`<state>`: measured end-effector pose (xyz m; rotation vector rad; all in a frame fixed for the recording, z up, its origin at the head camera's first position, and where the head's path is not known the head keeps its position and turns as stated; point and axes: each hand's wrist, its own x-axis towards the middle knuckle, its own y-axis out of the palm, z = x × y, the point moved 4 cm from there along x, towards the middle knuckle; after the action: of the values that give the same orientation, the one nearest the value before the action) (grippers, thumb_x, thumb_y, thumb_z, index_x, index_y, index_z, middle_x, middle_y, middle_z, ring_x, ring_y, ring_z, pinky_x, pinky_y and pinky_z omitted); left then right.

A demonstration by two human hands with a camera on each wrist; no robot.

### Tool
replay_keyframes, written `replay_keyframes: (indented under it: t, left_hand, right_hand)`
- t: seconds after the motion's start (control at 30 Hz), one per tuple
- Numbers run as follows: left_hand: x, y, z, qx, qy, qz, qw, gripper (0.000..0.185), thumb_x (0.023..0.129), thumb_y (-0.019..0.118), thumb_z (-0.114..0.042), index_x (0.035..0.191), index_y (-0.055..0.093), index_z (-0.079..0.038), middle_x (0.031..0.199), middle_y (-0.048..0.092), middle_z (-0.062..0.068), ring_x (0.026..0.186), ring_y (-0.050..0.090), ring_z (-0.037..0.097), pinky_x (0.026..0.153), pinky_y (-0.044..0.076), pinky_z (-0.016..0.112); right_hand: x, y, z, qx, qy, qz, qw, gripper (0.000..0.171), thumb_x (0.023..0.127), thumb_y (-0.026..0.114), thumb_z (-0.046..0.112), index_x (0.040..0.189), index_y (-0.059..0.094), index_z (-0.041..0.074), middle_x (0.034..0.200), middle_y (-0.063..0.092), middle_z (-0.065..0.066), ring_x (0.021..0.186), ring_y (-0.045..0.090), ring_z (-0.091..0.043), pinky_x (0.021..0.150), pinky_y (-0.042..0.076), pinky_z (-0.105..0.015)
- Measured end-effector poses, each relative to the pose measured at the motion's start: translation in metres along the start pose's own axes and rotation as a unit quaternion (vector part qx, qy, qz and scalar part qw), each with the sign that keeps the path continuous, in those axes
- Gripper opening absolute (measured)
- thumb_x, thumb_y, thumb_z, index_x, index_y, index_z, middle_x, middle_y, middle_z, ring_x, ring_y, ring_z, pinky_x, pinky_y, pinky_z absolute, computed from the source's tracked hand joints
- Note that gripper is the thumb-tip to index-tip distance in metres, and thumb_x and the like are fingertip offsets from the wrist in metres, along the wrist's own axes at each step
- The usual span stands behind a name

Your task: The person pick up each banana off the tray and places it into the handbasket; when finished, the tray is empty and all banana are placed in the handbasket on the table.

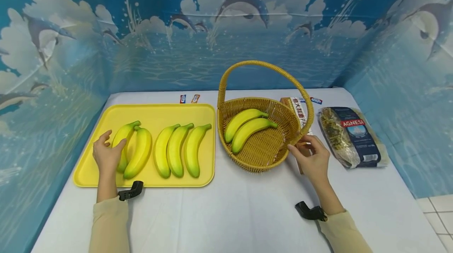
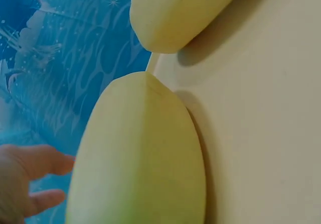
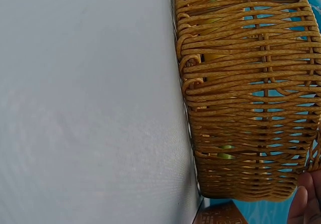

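Observation:
A yellow tray [image 1: 155, 113] holds several bananas side by side. My left hand [image 1: 110, 143] grips the leftmost banana [image 1: 124, 139], thumb over it and fingers on its far side. Close up in the left wrist view, that banana [image 2: 140, 158] fills the frame, with fingers [image 2: 35, 163] beyond it and a second banana [image 2: 180, 13] above. A wicker basket [image 1: 255, 166] with a tall handle holds two bananas [image 1: 247, 125]. My right hand [image 1: 299, 144] holds the basket's right rim near the handle base. The right wrist view shows the basket wall [image 3: 241, 93] and a fingertip [image 3: 306, 204].
A bag of pasta [image 1: 350, 135] lies right of the basket, and a printed box [image 1: 299, 111] lies behind it. Small packets [image 1: 183, 98] sit at the table's back edge. Blue dolphin-print walls close off three sides. White tabletop [image 3: 85, 103] spreads in front.

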<state>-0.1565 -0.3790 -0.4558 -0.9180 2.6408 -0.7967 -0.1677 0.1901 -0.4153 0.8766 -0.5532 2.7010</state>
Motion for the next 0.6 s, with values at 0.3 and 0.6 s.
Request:
replay_keyframes:
  t: [0.3, 0.6]
  left_hand:
    - [0.010, 0.006, 0.021, 0.022, -0.038, 0.030, 0.9986, 0.063, 0.095, 0.059, -0.024, 0.151, 0.036, -0.007, 0.148, 0.039, 0.027, 0.135, 0.035, 0.045, 0.109, 0.031, 0.055]
    - [-0.001, -0.002, -0.006, 0.002, -0.027, -0.023, 0.9994, 0.059, 0.093, 0.063, -0.027, 0.147, 0.045, -0.013, 0.142, 0.049, 0.019, 0.128, 0.041, 0.035, 0.101, 0.035, 0.046]
  right_hand:
    - [0.000, -0.001, 0.002, -0.001, 0.004, -0.001, 1.000, 0.033, 0.065, 0.074, -0.022, 0.097, 0.065, -0.017, 0.089, 0.058, 0.011, 0.077, 0.060, -0.004, 0.073, 0.047, -0.008]
    - [0.000, 0.000, 0.000, -0.004, 0.004, 0.001, 1.000, 0.033, 0.066, 0.075, -0.022, 0.096, 0.065, -0.015, 0.089, 0.059, 0.002, 0.078, 0.060, -0.002, 0.074, 0.049, -0.011]
